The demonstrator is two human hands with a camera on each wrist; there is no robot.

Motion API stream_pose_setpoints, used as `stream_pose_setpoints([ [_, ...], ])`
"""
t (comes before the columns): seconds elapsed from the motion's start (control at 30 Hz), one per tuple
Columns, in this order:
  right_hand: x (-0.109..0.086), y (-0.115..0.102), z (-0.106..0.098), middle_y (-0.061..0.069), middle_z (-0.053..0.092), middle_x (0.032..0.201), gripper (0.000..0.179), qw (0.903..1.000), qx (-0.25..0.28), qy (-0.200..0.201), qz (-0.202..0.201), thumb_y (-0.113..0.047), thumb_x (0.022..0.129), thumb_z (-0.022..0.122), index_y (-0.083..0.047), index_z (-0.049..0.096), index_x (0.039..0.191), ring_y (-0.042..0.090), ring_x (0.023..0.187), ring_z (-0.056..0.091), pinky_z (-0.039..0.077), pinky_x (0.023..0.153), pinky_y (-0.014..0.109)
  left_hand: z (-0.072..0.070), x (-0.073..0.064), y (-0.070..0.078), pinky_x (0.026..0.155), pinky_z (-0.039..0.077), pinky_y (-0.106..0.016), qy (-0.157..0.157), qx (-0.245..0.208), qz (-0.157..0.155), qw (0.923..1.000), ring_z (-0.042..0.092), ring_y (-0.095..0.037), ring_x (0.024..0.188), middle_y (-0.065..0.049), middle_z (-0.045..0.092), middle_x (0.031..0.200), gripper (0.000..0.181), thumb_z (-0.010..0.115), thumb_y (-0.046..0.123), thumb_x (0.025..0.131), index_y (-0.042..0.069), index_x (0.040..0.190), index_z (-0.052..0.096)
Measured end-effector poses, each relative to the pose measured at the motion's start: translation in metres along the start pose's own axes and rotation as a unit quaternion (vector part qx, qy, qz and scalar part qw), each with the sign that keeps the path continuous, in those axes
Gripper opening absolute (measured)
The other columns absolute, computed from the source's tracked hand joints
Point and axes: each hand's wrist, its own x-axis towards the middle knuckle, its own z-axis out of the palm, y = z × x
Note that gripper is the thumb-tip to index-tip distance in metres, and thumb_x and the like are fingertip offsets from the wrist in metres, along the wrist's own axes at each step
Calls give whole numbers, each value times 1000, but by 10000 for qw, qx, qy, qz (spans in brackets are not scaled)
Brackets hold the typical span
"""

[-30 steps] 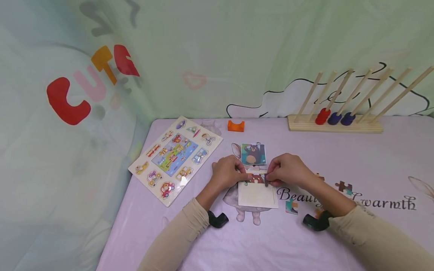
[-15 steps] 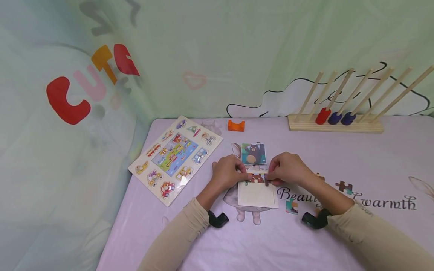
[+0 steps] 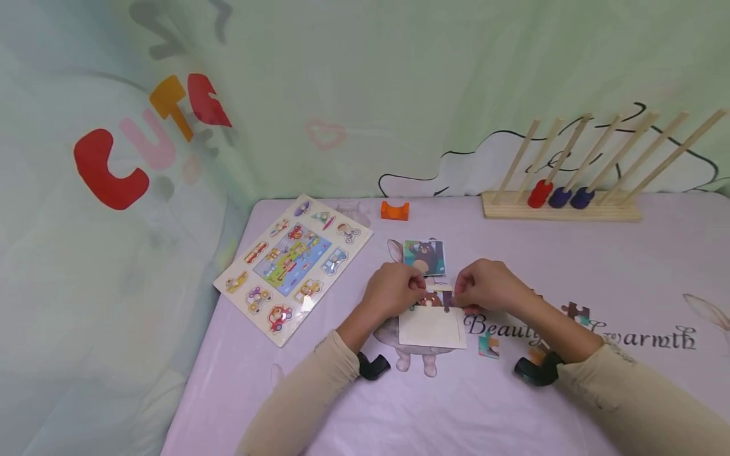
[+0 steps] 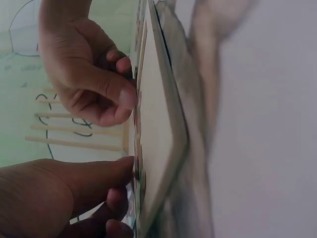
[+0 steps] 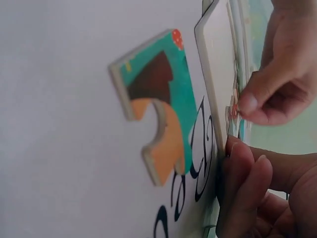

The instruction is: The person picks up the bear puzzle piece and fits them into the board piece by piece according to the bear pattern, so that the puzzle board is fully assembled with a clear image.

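Note:
In the head view a pale wooden puzzle tray (image 3: 431,329) lies on the table, with bear-print puzzle pieces (image 3: 430,299) along its far part. My left hand (image 3: 393,290) pinches a piece at the left of that row with thumb and fingertips. From the right, my right hand (image 3: 487,286) holds the piece at the other end, thumb low over the tray edge. The left wrist view shows both thumbs right at the thin edge of the pieces. A bear picture card (image 3: 424,257) lies just beyond the tray. One loose puzzle piece (image 5: 161,109) lies near the tray's right side.
More loose puzzle pieces (image 3: 576,311) lie to the right, partly behind the right forearm. A vehicle peg puzzle board (image 3: 319,288) sits at the left, an orange block (image 3: 395,211) at the back. A wooden peg stand (image 3: 561,215) with red and blue beads stands back right.
My left hand has shifted right along the row of pieces, closer to my right hand. The right hand stays nearly in place, and the head view has shifted slightly.

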Motion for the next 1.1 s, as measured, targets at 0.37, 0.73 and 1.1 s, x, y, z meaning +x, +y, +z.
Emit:
stream_pose_setpoints([
  [0.37, -1, 1, 1, 1, 62, 64, 13, 9999, 18, 113, 46, -20, 87, 80, -9, 73, 85, 15, 59, 58, 47, 60, 29, 4, 8, 21, 50, 37, -24, 100, 164, -531, 9984, 54, -10, 57, 8, 55, 55, 33, 83, 40, 85, 22, 66, 62],
  [0.73, 0, 0, 3, 2, 62, 62, 14, 9999, -9, 128, 42, -20, 89, 78, -8, 72, 83, 15, 59, 57, 47, 59, 28, 2, 9, 22, 52, 36, -25, -48, 117, -611, 9981, 53, -10, 60, 8, 54, 57, 37, 89, 41, 77, 22, 64, 60],
  [1.1, 1, 3, 2, 1, 62, 62, 14, 9999, -93, 109, -66, -21, 90, 77, -9, 74, 83, 15, 60, 57, 46, 59, 29, 3, 5, 17, 54, 35, -24, -10, -36, -365, 9993, 52, -10, 61, 8, 55, 59, 36, 90, 38, 76, 21, 67, 60],
])
